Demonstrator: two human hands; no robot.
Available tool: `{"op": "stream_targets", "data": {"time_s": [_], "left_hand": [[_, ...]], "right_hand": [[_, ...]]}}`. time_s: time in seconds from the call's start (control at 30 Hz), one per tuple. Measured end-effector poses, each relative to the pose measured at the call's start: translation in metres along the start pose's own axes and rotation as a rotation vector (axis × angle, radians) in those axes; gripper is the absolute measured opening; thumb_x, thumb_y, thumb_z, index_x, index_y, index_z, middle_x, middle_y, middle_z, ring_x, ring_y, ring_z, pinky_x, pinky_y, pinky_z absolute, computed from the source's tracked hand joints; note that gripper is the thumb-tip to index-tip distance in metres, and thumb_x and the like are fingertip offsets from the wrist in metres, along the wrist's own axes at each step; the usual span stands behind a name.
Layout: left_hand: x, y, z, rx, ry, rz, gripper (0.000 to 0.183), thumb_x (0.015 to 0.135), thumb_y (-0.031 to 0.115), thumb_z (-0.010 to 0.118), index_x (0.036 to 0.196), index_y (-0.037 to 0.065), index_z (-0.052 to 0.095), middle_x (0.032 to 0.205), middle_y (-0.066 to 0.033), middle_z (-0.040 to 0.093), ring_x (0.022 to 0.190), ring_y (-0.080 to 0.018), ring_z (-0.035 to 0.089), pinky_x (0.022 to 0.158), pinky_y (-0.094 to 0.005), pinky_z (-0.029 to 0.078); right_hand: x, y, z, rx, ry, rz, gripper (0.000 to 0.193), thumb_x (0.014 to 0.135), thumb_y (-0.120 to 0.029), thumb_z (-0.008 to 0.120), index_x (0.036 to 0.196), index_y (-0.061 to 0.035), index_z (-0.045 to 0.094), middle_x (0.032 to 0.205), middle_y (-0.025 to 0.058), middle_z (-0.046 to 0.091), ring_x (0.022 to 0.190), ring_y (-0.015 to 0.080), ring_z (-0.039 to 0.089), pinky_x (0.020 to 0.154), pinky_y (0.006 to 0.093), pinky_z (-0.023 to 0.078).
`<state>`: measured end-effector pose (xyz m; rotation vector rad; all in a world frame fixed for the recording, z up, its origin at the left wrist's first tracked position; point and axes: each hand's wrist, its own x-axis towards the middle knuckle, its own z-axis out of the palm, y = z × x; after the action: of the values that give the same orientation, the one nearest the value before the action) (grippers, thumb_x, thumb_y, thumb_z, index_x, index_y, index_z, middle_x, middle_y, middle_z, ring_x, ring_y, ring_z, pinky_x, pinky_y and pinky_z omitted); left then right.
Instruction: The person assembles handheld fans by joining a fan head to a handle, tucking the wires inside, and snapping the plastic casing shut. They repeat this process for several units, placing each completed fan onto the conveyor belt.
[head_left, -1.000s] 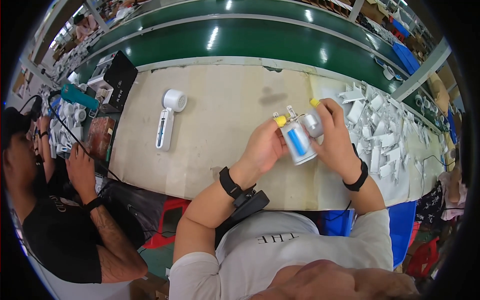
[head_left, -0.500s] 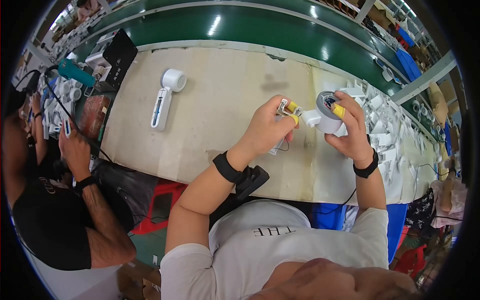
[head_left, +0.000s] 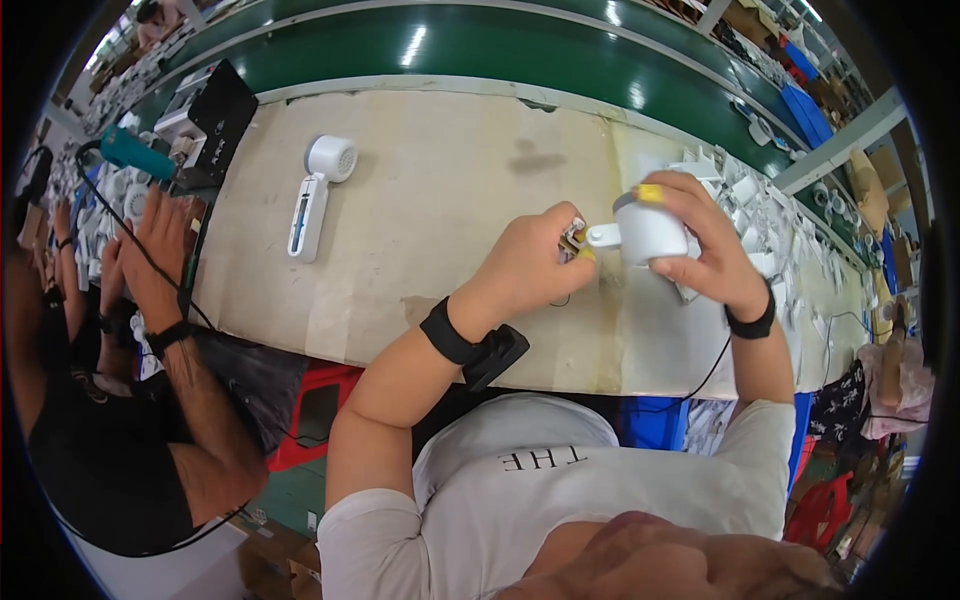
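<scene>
My right hand (head_left: 705, 240) is wrapped round a white round fan head (head_left: 655, 236) with a grey rim, over the right half of the table. A short white neck (head_left: 604, 236) sticks out of it toward my left hand (head_left: 530, 252). That hand pinches a small metallic part (head_left: 571, 238) close to the neck's end; the fingers hide most of it, and a thin dark wire shows below. Yellow tape wraps fingertips on both hands. Farther left, an assembled white handheld fan (head_left: 318, 195) lies on the table, its handle toward me.
White plastic parts (head_left: 790, 250) lie heaped along the table's right side. At the left stand a black box (head_left: 222, 120) and a teal power tool (head_left: 138, 153). A co-worker's hand (head_left: 160, 255) is beside them. A green conveyor (head_left: 480, 50) runs behind the table (head_left: 430, 180).
My right hand has turned the fan head so its open, wired side no longer shows. My left hand has shifted slightly down and left. The co-worker's hand moved.
</scene>
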<state>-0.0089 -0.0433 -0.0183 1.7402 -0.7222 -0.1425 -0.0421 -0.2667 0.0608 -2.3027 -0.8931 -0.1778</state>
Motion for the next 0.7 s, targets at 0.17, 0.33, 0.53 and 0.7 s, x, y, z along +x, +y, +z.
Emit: {"op": "stream_targets", "data": {"time_s": [0.17, 0.33, 0.53, 0.7], "left_hand": [[-0.003, 0.005, 0.001, 0.019, -0.061, -0.116, 0.028, 0.068, 0.017, 0.060, 0.088, 0.000, 0.051, 0.062, -0.0154, 0.057, 0.055, -0.0286, 0.057, 0.053, -0.0360, 0.044], [-0.004, -0.001, 0.013, 0.010, -0.106, -0.058, 0.028, 0.069, 0.018, 0.060, 0.089, 0.000, 0.050, 0.066, -0.0156, 0.058, 0.056, -0.0271, 0.058, 0.054, -0.0348, 0.045], [-0.008, -0.003, 0.007, -0.158, -0.149, -0.131, 0.018, 0.084, 0.012, 0.053, 0.098, 0.000, 0.051, 0.074, -0.0104, 0.060, 0.063, -0.0172, 0.059, 0.058, -0.0288, 0.046], [-0.005, 0.002, 0.006, -0.769, -0.008, -0.121, 0.020, 0.089, 0.014, 0.051, 0.103, 0.000, 0.053, 0.087, -0.0099, 0.063, 0.073, -0.0167, 0.060, 0.064, -0.0272, 0.046]], "right_hand": [[0.029, -0.013, -0.017, 0.057, -0.267, 0.120, 0.050, 0.075, -0.020, 0.069, 0.120, -0.0054, 0.053, 0.121, 0.0152, 0.048, 0.111, 0.0304, 0.047, 0.093, 0.0369, 0.038], [0.035, -0.013, -0.023, -0.121, -0.376, -0.061, 0.044, 0.079, -0.022, 0.066, 0.117, -0.0046, 0.055, 0.119, 0.0139, 0.050, 0.105, 0.0336, 0.049, 0.089, 0.0378, 0.041], [0.031, -0.005, -0.014, -0.020, -0.297, 0.045, 0.045, 0.080, -0.026, 0.065, 0.118, -0.0038, 0.053, 0.116, 0.0140, 0.052, 0.102, 0.0304, 0.052, 0.087, 0.0355, 0.042], [-0.005, 0.014, -0.020, 0.236, 0.161, 0.383, 0.043, 0.087, -0.036, 0.055, 0.116, -0.0032, 0.053, 0.097, 0.0146, 0.061, 0.089, 0.0274, 0.059, 0.080, 0.0314, 0.045]]}}
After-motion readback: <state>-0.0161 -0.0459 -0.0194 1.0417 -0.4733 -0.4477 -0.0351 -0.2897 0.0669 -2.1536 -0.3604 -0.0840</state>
